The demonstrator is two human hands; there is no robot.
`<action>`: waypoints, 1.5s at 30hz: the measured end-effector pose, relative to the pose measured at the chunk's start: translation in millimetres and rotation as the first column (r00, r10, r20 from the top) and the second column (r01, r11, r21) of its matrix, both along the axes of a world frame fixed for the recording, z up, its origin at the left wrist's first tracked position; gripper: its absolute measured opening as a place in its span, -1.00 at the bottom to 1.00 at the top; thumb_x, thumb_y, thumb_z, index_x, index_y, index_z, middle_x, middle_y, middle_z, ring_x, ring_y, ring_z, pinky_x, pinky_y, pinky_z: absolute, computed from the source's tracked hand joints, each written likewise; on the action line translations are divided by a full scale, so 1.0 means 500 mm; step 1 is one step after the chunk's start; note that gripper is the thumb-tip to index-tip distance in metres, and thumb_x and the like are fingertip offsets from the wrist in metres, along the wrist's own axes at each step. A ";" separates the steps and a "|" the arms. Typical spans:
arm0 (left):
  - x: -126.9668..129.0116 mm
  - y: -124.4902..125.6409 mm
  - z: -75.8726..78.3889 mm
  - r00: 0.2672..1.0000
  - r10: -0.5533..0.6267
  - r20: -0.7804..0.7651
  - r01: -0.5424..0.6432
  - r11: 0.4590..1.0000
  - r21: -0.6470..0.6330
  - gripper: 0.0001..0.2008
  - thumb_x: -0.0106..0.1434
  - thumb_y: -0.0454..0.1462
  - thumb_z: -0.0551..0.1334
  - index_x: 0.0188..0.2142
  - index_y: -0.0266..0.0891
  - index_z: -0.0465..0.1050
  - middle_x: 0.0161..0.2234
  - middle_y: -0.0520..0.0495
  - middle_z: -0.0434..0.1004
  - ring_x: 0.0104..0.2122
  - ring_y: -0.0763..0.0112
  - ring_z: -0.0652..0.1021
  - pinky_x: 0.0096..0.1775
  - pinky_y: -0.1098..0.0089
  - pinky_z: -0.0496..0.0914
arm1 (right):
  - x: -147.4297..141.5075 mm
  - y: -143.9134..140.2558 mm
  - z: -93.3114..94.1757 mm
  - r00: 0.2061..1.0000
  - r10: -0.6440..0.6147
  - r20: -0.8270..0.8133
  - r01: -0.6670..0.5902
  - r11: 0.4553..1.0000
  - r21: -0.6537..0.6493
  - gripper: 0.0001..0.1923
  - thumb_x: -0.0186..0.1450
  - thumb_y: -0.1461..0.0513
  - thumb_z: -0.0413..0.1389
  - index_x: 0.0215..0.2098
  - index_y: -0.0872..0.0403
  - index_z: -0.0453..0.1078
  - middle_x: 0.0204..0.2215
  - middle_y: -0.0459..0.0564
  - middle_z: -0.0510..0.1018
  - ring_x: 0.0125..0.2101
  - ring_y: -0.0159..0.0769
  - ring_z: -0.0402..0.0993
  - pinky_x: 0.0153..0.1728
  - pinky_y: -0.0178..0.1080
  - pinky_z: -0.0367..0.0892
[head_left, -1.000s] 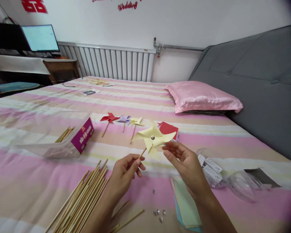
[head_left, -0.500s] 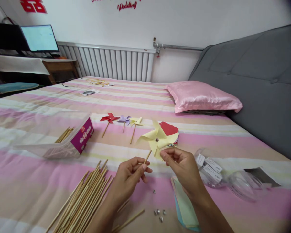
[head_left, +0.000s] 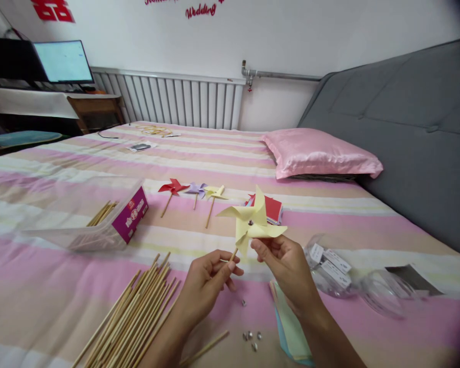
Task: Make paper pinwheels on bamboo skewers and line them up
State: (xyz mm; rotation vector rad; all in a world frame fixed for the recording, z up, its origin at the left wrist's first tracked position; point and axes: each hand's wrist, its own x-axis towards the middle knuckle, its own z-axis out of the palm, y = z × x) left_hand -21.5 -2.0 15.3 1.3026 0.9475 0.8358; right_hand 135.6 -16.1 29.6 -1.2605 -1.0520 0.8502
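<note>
A pale yellow paper pinwheel (head_left: pixel 258 213) on a thin wooden stick is held up over the bed. My left hand (head_left: pixel 210 278) pinches the stick just below the blades. At the lower right edge of the paper, my right hand (head_left: pixel 287 266) has its thumb and fingers closed on a blade. A shiny metal fastener (head_left: pixel 250 223) sits at the pinwheel's centre. Below the hands lie several small metal fasteners (head_left: pixel 250 336) on the bedspread. Beside my left forearm is a bundle of wooden sticks (head_left: pixel 138 312). Pastel paper sheets (head_left: pixel 291 327) lie partly under my right wrist.
Beyond the hands lie a red pinwheel (head_left: pixel 173 187), a purple pinwheel (head_left: pixel 196 189) and a smaller yellow pinwheel (head_left: pixel 215 192). A clear plastic box (head_left: pixel 99 230) stands left; red paper (head_left: pixel 274 208) lies behind the held pinwheel. Clear round containers (head_left: pixel 331 271) and a pink pillow (head_left: pixel 322 153) are right.
The blades of the held pinwheel have turned and now face more toward me. My right hand has shifted slightly along the paper's lower edge; my left keeps its hold on the stick.
</note>
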 end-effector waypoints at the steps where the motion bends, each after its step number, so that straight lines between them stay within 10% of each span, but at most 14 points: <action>1: 0.000 0.000 0.001 1.000 0.004 0.000 -0.004 1.000 -0.002 -0.72 0.16 -0.13 0.20 -0.28 -0.34 0.43 -0.41 -0.16 0.58 -0.57 0.49 0.46 -0.50 0.47 0.30 | 0.000 0.000 0.002 1.000 -0.017 -0.017 0.017 1.000 0.005 -0.73 0.05 0.08 0.23 -0.42 0.14 0.47 -0.55 -0.04 0.53 -0.57 -0.39 0.34 -0.52 -0.31 0.30; 16: -0.001 0.002 -0.001 1.000 0.010 -0.025 -0.010 1.000 -0.004 -0.71 0.16 -0.13 0.20 -0.28 -0.34 0.44 -0.41 -0.16 0.58 -0.58 0.51 0.46 -0.51 0.49 0.28 | 0.023 0.004 0.004 0.994 -0.097 -0.047 0.097 0.995 0.007 -0.73 0.13 0.05 0.17 -0.41 0.10 0.43 -0.45 -0.04 0.53 -0.43 -0.33 0.39 -0.35 -0.28 0.30; 25: -0.006 0.001 -0.005 0.999 0.033 -0.024 -0.033 0.999 0.010 -0.73 0.18 -0.12 0.19 -0.27 -0.31 0.42 -0.39 -0.13 0.59 -0.57 0.51 0.47 -0.51 0.50 0.25 | 0.026 0.008 -0.016 0.987 0.162 -0.013 -0.162 0.983 -0.090 -0.71 0.07 0.05 0.21 -0.48 0.14 0.46 -0.49 -0.03 0.51 -0.43 -0.29 0.37 -0.35 -0.24 0.26; 45: -0.001 -0.001 0.001 0.996 -0.063 -0.055 0.064 0.998 0.020 -0.70 0.15 -0.14 0.20 -0.29 -0.37 0.45 -0.44 -0.16 0.56 -0.58 0.52 0.45 -0.52 0.50 0.29 | 0.052 0.026 -0.011 0.920 -0.135 -0.368 0.118 0.991 -0.069 -0.74 0.01 0.08 0.27 -0.56 0.08 0.37 -0.61 -0.16 0.48 -0.56 -0.43 0.34 -0.49 -0.37 0.22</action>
